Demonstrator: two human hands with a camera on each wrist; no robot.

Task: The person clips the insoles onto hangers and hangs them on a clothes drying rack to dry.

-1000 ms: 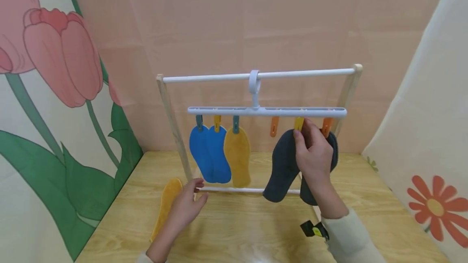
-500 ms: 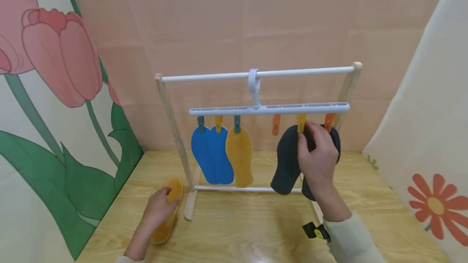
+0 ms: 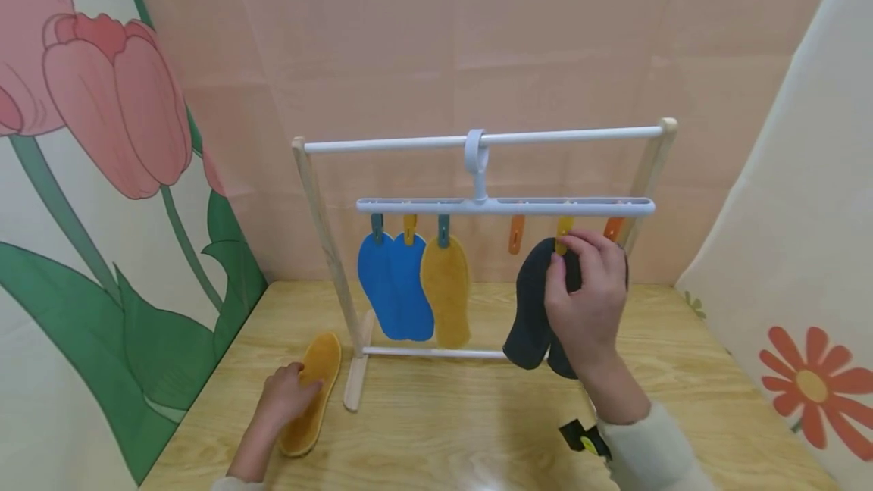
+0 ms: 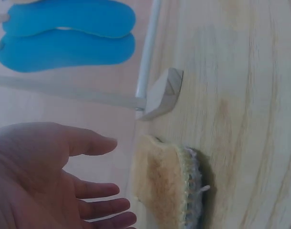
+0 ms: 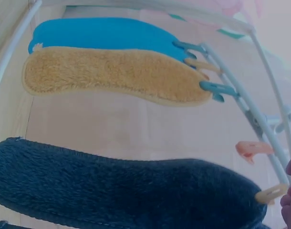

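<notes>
My right hand [image 3: 589, 294] pinches the yellow clothespin [image 3: 563, 236] at the top of a dark fleecy insole [image 3: 528, 309], which hangs from the grey hanger [image 3: 423, 207]. A second dark insole hangs behind it, mostly hidden by that hand. Low on the left, my left hand [image 3: 281, 396] is over an orange-yellow insole [image 3: 320, 370] that lies on the table. The left wrist view has its fingers extended beside that insole [image 4: 167, 181], with a gap between. Two blue insoles [image 3: 409, 294] and one yellow insole [image 3: 446, 294] hang on the hanger's left half.
A wooden rack with a white top rod [image 3: 382, 144] carries the hanger by its hook. An orange clothespin [image 3: 516, 233] hangs with no insole in it. The rack's left foot [image 3: 355, 383] stands beside the lying insole. A small black strap [image 3: 585, 439] shows by my right sleeve.
My left hand has moved left and down, away from the rack and over the lying insole. My right hand stays by the yellow clothespin, while the hanger has shifted slightly right.
</notes>
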